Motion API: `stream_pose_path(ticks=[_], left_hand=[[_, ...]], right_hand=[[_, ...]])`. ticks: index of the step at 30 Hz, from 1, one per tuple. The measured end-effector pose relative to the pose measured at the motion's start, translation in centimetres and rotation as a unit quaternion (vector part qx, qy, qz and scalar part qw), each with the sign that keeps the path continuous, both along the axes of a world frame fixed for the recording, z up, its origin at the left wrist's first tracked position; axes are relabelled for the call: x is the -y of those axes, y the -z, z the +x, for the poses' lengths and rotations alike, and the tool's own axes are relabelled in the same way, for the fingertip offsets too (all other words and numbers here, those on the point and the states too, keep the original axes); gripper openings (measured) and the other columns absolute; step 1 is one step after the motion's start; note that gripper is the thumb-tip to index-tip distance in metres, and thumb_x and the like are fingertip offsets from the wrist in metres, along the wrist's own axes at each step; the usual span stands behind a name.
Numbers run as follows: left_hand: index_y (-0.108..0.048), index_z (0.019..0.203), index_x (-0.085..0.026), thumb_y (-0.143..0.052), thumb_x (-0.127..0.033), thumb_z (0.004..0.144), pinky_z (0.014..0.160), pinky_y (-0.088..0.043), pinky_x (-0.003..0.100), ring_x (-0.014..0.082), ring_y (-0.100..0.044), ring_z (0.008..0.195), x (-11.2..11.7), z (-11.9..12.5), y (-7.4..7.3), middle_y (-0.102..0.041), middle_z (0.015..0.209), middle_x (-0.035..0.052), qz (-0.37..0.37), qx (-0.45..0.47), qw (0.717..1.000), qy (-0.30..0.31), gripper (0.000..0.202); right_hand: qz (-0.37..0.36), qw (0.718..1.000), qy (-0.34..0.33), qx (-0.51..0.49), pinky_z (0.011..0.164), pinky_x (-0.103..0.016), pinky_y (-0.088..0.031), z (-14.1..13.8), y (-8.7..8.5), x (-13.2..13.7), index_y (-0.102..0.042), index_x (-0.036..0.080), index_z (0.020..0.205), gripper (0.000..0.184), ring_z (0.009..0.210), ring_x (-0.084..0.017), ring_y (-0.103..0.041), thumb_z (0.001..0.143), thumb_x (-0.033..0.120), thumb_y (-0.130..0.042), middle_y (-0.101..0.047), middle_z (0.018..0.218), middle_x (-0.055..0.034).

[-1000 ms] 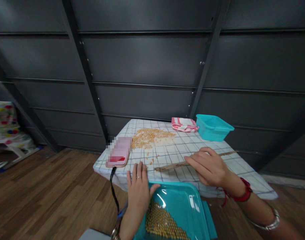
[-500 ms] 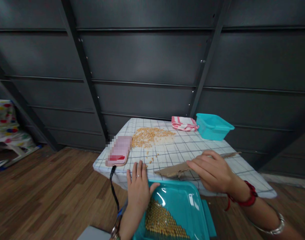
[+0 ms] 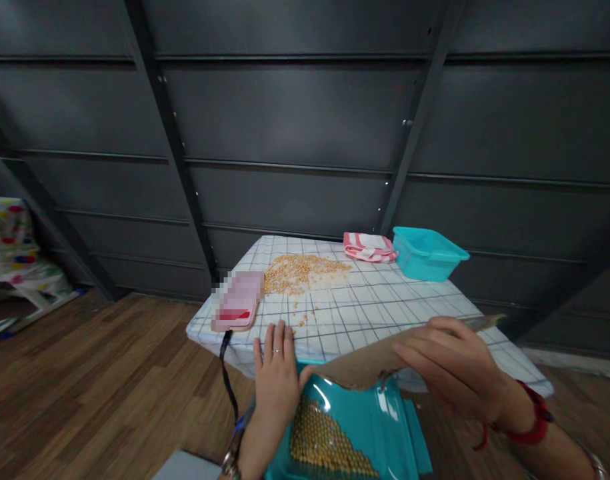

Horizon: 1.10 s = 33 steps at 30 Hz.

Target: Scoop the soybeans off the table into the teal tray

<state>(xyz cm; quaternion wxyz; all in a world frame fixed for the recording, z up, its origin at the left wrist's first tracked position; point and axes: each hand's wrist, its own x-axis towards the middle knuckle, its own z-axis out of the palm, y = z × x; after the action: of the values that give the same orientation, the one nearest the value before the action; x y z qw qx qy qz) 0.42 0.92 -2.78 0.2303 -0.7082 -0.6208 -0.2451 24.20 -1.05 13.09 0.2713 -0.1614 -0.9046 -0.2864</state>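
Note:
My right hand [image 3: 452,363] grips a torn strip of brown cardboard [image 3: 367,360], which slants over the far rim of a teal plastic tray [image 3: 369,427]. Fingers extended, my left hand [image 3: 277,367] lies at the tray's upper left corner, its fingertips on the cloth at the table's near edge. A layer of yellowish round beans [image 3: 329,440] fills the lower left of the tray. On the table, a pile of similar beans [image 3: 299,272] spreads over the checked cloth [image 3: 355,307], with a few loose ones between the pile and my left hand.
A pink phone [image 3: 241,300] with a black strap lies at the table's left edge. At the back right are a folded pink-and-white towel [image 3: 369,247] and a teal basket [image 3: 427,255]. A dark panelled wall [image 3: 295,120] rises behind the table.
My right hand has drawn the cardboard strip nearer and to the right, from the cloth to over the tray's far rim. My left hand, the tray and the bean pile look unmoved.

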Motion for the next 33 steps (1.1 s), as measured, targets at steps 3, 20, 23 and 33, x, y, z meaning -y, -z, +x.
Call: stream_pose_path(ticks=[3, 20, 23, 33], left_hand=[[-0.046, 0.118, -0.01, -0.034, -0.058, 0.076, 0.095, -0.03, 0.052, 0.0317, -0.039, 0.117, -0.1, 0.0, 0.0, -0.047, 0.126, 0.0154, 0.003, -0.001, 1.0, 0.001, 0.065], [-0.048, 0.116, -0.009, -0.024, -0.068, 0.072, 0.094, -0.029, 0.051, 0.0314, -0.042, 0.114, 0.1, 0.2, -0.4, -0.051, 0.121, 0.017, 0.005, 0.0, 1.0, -0.004, 0.077], [-0.048, 0.117, -0.009, -0.026, -0.067, 0.072, 0.094, -0.03, 0.051, 0.0319, -0.042, 0.114, 0.1, 0.2, -0.3, -0.051, 0.122, 0.0176, 0.007, 0.003, 1.0, 0.0, 0.077], [-0.048, 0.116, -0.008, -0.023, -0.066, 0.073, 0.095, -0.028, 0.05, 0.031, -0.041, 0.114, 0.1, 0.2, -0.3, -0.051, 0.121, 0.0172, 0.019, -0.013, 1.0, -0.01, 0.077]], right_hand=[[0.02, 1.0, 0.012, -0.014, 0.065, -0.031, -0.037, 0.1, -0.2, -0.3, -0.053, 0.014, 0.094, 0.027, 0.063, -0.012, -0.052, 0.084, 0.009, -0.028, -0.063, 0.073, -0.0033], [0.13, 0.99, 0.051, -0.002, 0.065, -0.032, -0.038, -1.0, 2.4, -4.4, -0.055, 0.009, 0.093, 0.029, 0.064, -0.015, -0.048, 0.074, 0.001, -0.034, -0.06, 0.069, -0.0062], [0.142, 0.988, 0.062, -0.003, 0.064, -0.032, -0.038, -0.7, 2.7, -5.7, -0.055, 0.009, 0.092, 0.029, 0.064, -0.015, -0.047, 0.073, 0.001, -0.034, -0.06, 0.069, -0.0061], [0.129, 0.99, 0.047, -0.041, 0.064, -0.032, -0.037, -0.6, 1.7, -6.3, -0.051, 0.009, 0.099, 0.033, 0.066, -0.015, -0.047, 0.071, 0.001, -0.036, -0.06, 0.072, -0.0068]])
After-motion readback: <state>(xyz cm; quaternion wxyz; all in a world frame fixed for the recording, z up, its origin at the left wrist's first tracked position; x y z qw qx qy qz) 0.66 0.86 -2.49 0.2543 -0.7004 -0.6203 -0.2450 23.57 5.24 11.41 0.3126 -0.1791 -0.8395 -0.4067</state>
